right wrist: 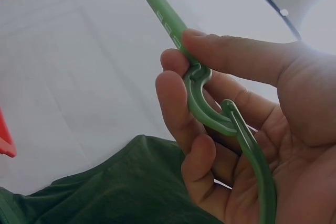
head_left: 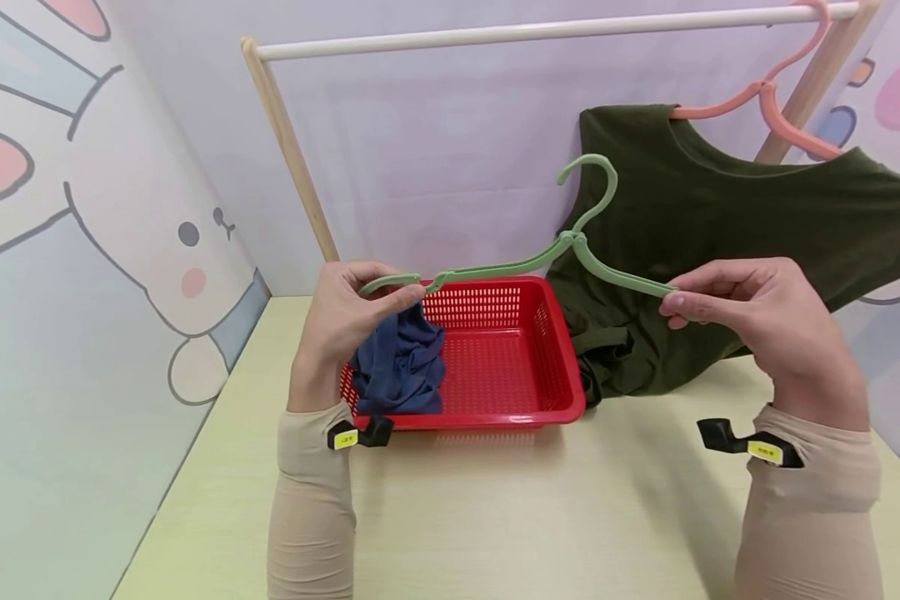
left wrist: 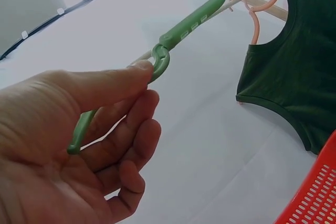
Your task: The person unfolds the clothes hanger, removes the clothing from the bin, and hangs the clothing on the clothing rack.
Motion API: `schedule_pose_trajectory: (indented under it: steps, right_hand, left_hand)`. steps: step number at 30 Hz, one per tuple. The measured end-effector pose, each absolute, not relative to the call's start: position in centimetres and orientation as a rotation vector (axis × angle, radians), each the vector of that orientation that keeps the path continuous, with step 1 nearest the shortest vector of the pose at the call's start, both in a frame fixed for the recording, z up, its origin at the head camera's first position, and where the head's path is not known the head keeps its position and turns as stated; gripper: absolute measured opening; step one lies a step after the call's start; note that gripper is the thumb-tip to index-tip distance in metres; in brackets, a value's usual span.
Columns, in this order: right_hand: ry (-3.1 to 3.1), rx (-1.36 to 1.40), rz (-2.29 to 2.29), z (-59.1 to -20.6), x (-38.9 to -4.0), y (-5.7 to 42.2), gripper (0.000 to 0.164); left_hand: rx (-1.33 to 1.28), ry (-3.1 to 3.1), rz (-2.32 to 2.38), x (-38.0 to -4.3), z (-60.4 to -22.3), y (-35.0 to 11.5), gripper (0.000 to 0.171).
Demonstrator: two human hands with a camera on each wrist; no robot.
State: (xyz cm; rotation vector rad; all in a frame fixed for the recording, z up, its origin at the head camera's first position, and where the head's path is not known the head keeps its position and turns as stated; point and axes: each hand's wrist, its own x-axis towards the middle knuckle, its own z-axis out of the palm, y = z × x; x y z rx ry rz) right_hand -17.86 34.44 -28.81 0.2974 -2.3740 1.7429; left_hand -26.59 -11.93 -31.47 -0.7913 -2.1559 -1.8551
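A green plastic clothes hanger (head_left: pixel 510 268) is held up in front of me, hook upward, its two jointed arms spread sideways. My left hand (head_left: pixel 348 312) pinches the left arm's end between thumb and fingers, close to a notched joint. The thumb and fingers of my right hand (head_left: pixel 750 304) pinch the right arm near its end. In the right wrist view, the hanger's folding end piece (right wrist: pixel 257 166) runs down across the palm. Below the left hand, a crumpled dark blue garment (head_left: pixel 397 362) lies in a red plastic basket (head_left: pixel 461 421).
At the right, a dark green sleeveless top (head_left: pixel 720 217) hangs on a pink hanger (head_left: pixel 787 125) from the white rail (head_left: pixel 540 32). The top's lower part bunches on the pale table (head_left: pixel 540 517) beside the basket. Wooden posts (head_left: pixel 292 154) hold up the rail.
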Motion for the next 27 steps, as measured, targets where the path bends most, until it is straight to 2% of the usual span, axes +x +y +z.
schedule_pose_trajectory:
  steps: [27]
  right_hand:
    - [-2.529, 0.243, 1.544, -28.6, -18.0, 33.4, 0.027]
  left_hand:
    - [-0.797, -2.467, -1.503, -26.6, -31.6, -10.6, 0.007]
